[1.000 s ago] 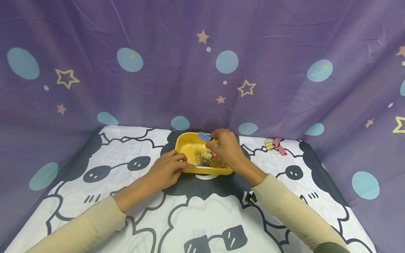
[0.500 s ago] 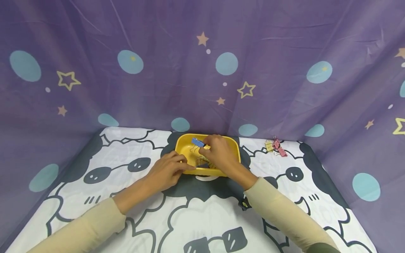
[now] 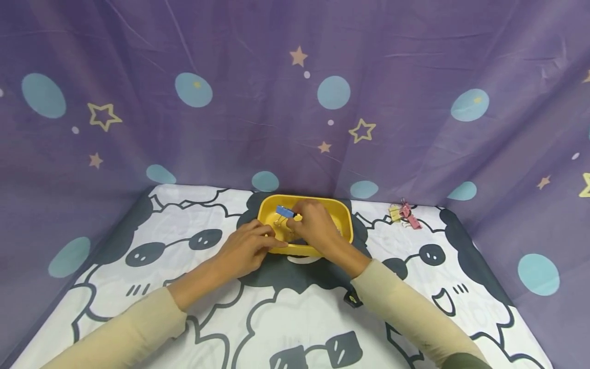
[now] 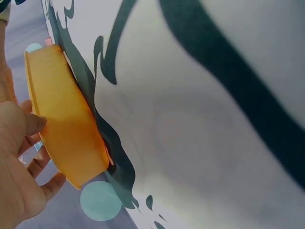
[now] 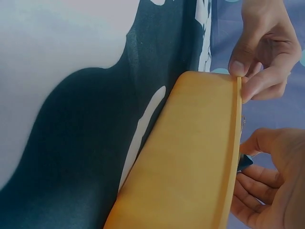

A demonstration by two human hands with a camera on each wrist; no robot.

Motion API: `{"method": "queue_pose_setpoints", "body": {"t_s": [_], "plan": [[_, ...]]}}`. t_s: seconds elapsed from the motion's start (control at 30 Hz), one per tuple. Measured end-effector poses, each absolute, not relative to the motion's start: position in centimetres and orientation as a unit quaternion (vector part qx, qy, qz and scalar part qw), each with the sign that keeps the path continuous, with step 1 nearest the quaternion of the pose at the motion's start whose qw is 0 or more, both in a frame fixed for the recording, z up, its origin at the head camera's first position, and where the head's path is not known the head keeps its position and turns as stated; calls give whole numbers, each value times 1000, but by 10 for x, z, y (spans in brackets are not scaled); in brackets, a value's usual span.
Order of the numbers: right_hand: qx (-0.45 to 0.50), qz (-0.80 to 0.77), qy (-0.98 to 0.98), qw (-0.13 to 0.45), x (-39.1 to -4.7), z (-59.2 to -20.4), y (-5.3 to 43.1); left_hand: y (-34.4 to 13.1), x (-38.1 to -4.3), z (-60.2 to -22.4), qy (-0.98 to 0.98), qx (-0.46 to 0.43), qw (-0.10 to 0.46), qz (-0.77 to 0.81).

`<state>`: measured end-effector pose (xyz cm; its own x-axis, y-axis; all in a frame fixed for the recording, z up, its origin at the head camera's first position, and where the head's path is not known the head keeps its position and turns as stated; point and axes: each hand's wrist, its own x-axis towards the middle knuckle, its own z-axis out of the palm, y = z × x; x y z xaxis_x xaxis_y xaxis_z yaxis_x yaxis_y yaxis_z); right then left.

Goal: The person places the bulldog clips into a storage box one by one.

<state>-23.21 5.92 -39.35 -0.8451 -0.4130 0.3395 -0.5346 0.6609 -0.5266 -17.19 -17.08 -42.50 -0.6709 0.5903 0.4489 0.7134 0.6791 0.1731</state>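
Note:
In the head view, my left hand [image 3: 246, 246] grips the left front corner of a yellow plastic bin [image 3: 318, 251]. The left wrist view shows the thumb on the bin's outer wall and fingers over its rim. My right hand [image 3: 318, 225] is inside the bin's outline, pinching a blue binder clip [image 3: 285, 211] whose wire handles point downward. From the right wrist, a dark part of the clip [image 5: 245, 162] shows between thumb and fingers of the right hand [image 5: 271, 181]. The hand covers most of the bin's contents.
Pink binder clips [image 3: 413, 221] and a yellow one [image 3: 395, 212] lie on the cloth to the right, near the back edge. A small black item [image 3: 353, 298] lies beside the right sleeve. A purple curtain [image 3: 230, 128] hangs right behind the table.
My right hand has moved left and lower into the bin, bringing the blue binder clip along. It now hides the clips seen there earlier. The left hand stays on the rim.

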Motion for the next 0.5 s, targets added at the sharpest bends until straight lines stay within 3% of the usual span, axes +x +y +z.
{"method": "queue_pose_setpoints", "body": {"t_s": [0.5], "plan": [[246, 256, -931, 83, -234, -398, 52, -171, -171, -423, -899, -364, 182, -163]]}}
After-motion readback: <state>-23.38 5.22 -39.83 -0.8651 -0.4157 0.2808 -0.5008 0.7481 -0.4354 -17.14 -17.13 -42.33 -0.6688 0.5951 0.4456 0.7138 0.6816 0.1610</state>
